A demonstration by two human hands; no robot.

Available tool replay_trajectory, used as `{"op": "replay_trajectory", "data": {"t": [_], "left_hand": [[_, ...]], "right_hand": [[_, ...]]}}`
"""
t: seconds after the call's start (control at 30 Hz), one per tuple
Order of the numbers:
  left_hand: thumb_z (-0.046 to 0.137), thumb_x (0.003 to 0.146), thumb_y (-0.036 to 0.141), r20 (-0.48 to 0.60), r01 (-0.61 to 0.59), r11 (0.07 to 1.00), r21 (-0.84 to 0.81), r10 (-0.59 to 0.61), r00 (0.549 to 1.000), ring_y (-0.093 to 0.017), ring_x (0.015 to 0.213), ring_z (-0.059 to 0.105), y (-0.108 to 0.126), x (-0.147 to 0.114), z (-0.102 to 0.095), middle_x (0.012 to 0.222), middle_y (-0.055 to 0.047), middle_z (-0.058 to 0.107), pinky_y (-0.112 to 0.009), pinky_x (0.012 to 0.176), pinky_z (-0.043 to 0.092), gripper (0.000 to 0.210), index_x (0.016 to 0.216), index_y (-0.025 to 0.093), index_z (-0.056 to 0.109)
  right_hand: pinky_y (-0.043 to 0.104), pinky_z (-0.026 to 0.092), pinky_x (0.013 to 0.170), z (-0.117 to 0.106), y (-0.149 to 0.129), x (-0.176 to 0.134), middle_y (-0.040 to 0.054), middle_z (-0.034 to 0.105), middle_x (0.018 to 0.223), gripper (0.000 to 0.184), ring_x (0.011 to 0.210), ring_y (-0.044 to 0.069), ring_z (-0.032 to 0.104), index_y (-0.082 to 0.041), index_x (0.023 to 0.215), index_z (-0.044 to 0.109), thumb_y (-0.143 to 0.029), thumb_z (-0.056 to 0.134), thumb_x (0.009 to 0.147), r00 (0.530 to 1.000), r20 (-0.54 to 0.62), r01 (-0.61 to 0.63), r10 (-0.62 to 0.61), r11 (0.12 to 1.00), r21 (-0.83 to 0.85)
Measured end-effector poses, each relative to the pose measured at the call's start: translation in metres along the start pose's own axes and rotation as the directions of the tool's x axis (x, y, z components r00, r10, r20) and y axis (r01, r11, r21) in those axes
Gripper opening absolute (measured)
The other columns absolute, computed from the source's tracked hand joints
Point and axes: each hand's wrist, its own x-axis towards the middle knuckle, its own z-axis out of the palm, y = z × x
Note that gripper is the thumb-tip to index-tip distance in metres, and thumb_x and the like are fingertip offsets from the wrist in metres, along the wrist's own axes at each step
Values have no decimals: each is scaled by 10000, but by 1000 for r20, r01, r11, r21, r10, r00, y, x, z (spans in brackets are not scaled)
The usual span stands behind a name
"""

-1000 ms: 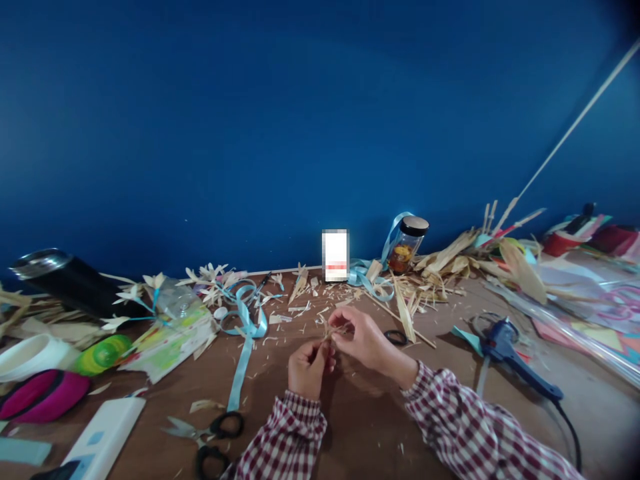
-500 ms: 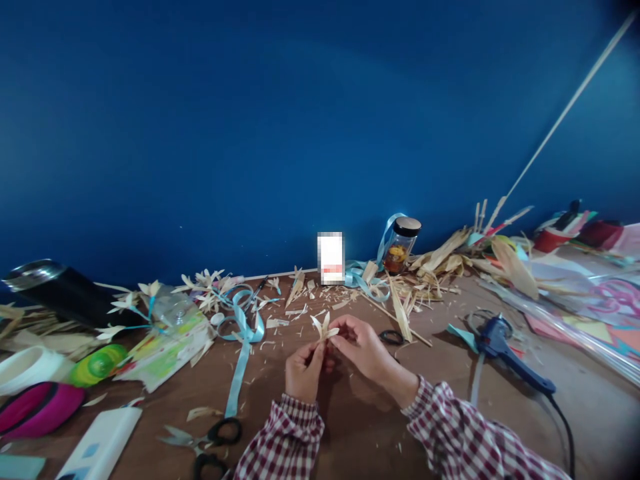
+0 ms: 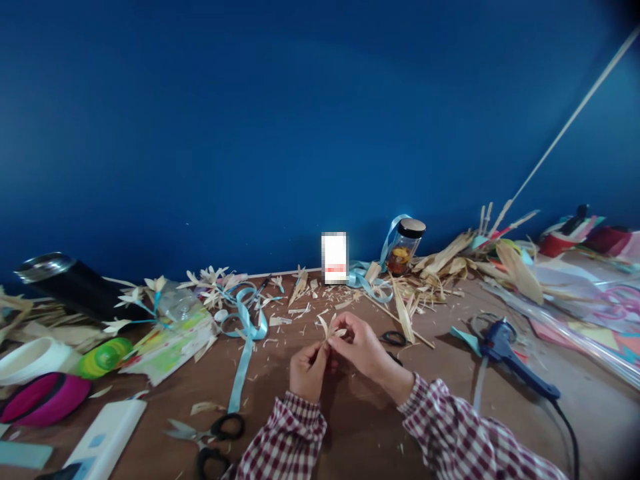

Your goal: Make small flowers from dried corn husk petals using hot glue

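Note:
Between my two hands, over the middle of the brown table, is a small cream flower [image 3: 327,328] with narrow pointed petals that look like dried husk. My left hand [image 3: 307,370] pinches its base from below, fingers closed. My right hand [image 3: 353,339] is closed at the petals, thumb and forefinger on the right side of the flower; its fingertips partly cover the petals. Black-handled scissors [image 3: 207,437] lie spread at the lower left. A second black handle loop [image 3: 394,338] shows just beyond my right wrist, partly hidden by it.
Light-blue ribbon [image 3: 245,360] and finished-looking husk flowers [image 3: 210,280] lie to the left, near a black flask [image 3: 80,287]. A blue glue gun [image 3: 520,367] with its cord is on the right. Dried husks [image 3: 445,260] and a lidded jar [image 3: 404,247] stand along the blue wall.
The view has shifted slightly, so everything sits a little further right. My right fingers have closed further over the petals; my left hand keeps its pinch at the base.

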Motion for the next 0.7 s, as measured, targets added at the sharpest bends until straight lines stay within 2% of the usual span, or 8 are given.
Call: {"op": "replay_trajectory", "data": {"t": [0.3, 0.5, 0.6, 0.7], "left_hand": [[622, 708, 361, 24, 8, 999, 44, -9, 1000, -104, 430, 541, -3, 0, 2, 518, 12, 587, -197, 411, 452, 259, 649, 112, 658], [639, 681, 359, -40, 55, 998, 15, -54, 998, -133, 452, 597, -1, -1, 5, 646, -22, 664, -242, 414, 499, 334, 909, 115, 624], [648, 667, 344, -82, 40, 998, 43, -37, 996, -98, 356, 533, -1, 0, 5, 573, -3, 641, -200, 336, 434, 298, 851, 110, 633], [647, 669, 328, -73, 25, 998, 65, -20, 997, -77, 305, 467, -1, 0, 4, 435, 30, 568, -170, 303, 366, 256, 786, 101, 662]], "right_hand": [[216, 427, 553, 2, 8, 1, -39, 552, 709, 191, 613, 114, 544, -206, 828, 426, -182, 577, 714, 998, -55, -23, 23, 1000, -1], [217, 424, 545, 1, 3, 0, -52, 520, 682, 202, 601, 112, 538, -211, 825, 403, -183, 573, 720, 998, -48, -30, 30, 1000, -5], [225, 421, 569, -1, -2, 0, -50, 526, 680, 208, 615, 114, 537, -209, 831, 415, -167, 581, 713, 999, -46, -6, 3, 998, -67], [237, 420, 585, -3, -6, -1, -44, 541, 676, 204, 629, 123, 546, -206, 826, 428, -165, 591, 711, 999, -41, 7, -13, 991, -135]]}}
